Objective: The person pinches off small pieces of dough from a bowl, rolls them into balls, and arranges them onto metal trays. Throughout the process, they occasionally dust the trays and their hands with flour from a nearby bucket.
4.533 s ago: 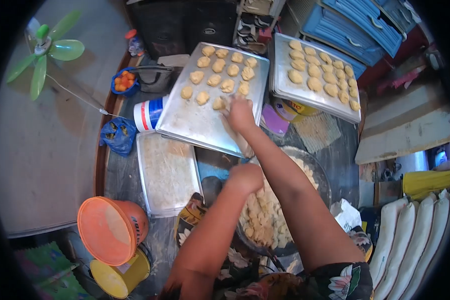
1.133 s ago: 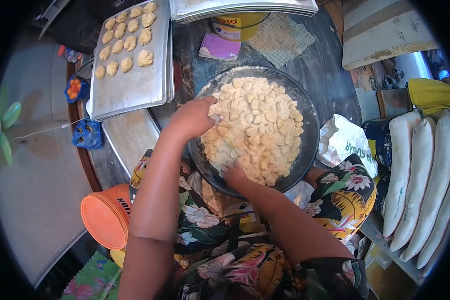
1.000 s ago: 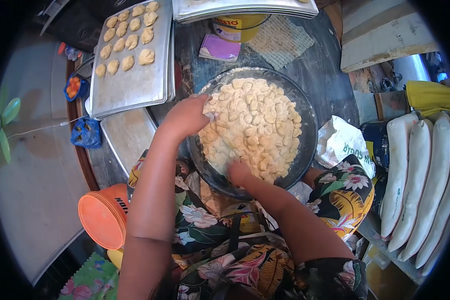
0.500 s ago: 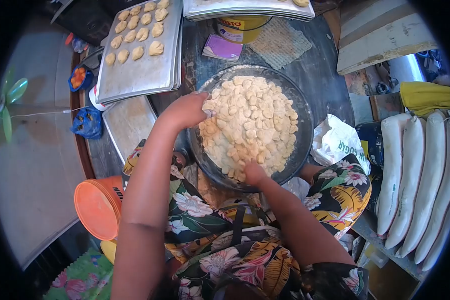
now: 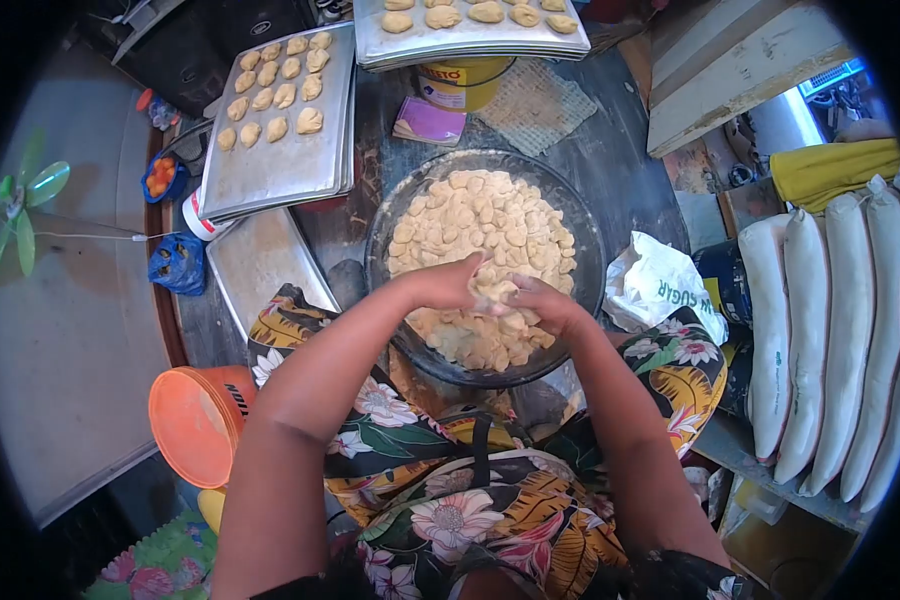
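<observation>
Both hands pinch one lump of dough over the big bowl.

The left hand (image 5: 448, 288) and the right hand (image 5: 542, 303) meet fingertip to fingertip, clamped together on a single dough piece (image 5: 492, 288) held between them, just above the heap of cut dough pieces (image 5: 480, 225) in the dark round bowl (image 5: 592, 262). Beyond the left hand lies a metal tray (image 5: 285, 165) carrying shaped pieces at its far end; an empty-looking floured tray (image 5: 255, 262) sits nearer, beside that forearm. Right of the right hand rests a white sugar bag (image 5: 660, 285).
</observation>
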